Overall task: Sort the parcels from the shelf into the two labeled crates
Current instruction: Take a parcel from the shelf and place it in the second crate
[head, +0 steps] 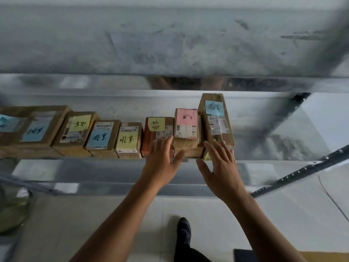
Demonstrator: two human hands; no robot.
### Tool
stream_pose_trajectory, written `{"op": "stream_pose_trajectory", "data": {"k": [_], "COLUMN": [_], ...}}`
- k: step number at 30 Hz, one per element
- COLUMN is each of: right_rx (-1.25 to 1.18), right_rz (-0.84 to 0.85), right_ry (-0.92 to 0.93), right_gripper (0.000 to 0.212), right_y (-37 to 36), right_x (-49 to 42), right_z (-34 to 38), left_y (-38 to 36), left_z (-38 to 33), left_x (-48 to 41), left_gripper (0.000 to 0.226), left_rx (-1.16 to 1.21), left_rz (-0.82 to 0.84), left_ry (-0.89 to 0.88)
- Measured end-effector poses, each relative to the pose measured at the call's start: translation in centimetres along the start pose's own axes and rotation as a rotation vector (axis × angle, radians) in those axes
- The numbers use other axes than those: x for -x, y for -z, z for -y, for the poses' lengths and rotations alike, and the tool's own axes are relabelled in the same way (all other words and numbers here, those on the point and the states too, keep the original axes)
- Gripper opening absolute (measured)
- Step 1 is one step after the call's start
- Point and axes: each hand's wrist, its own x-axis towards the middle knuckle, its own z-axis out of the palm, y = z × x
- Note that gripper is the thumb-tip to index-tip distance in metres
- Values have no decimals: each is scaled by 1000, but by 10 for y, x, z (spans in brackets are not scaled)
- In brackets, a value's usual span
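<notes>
A row of parcels [103, 135] lines the shelf's [253, 148] front edge, with bare shelf right of the last. The brown, pink-labelled parcel [186, 127] stands wedged between neighbours. The left hand [162, 161] and right hand [221, 167] flank it, fingers straight, gripping nothing.

Pale pink label with black handwriting on the pink-label parcel [186, 127], brown cardboard beneath. Just right of it, sky-blue label with black characters on the tall parcel [217, 120], also brown. Just left of it, yellow label on the orange-red parcel [157, 135]. Further left, row of brown boxes [129, 140] with labels in turn yellow, blue, yellow, blue, blue. Below it, dull grey shelf [105, 167]; above it, grey upper board [170, 44] with dark smears.
</notes>
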Motion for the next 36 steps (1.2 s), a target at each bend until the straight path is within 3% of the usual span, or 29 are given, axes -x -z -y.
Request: {"op": "stream_pose_trajectory", "data": {"k": [5, 8, 13, 16, 18, 21, 24, 31, 36], "right_rx": [-142, -35, 77, 144, 133, 104, -32, -468, -822], "right_rz": [5, 50, 182, 188, 149, 71, -57, -304, -581], "right_ry": [-73, -70, -180, -168, -170, -223, -322, -619, -711], "right_gripper": [74, 67, 66, 78, 89, 94, 93, 78, 45], "right_y": [-14, -23, -28, -31, -33, -37, -44, -71, -57], "right_x": [-55, -77, -96, -102, -102, -96, -82, -27, 29], "right_z": [-16, -17, -5, 4, 11, 27, 51, 93, 109], "left_y": [-14, -17, -15, -7, -4, 4, 15, 36, 22], "left_z": [-2, -3, 10, 17, 24, 38, 51, 53, 40], "left_x": [-59, -80, -85, -86, -88, -91, -88, -66, -41], "left_gripper": [75, 70, 36, 35, 39, 63, 64, 48, 48], "left_rx": [201, 285, 480, 539, 567, 635, 660, 702, 666], "left_rz": [-6, 30, 121, 171, 173, 164, 245, 441, 643], "left_ry": [91, 154, 200, 199, 180, 143, 75, -136, -269]}}
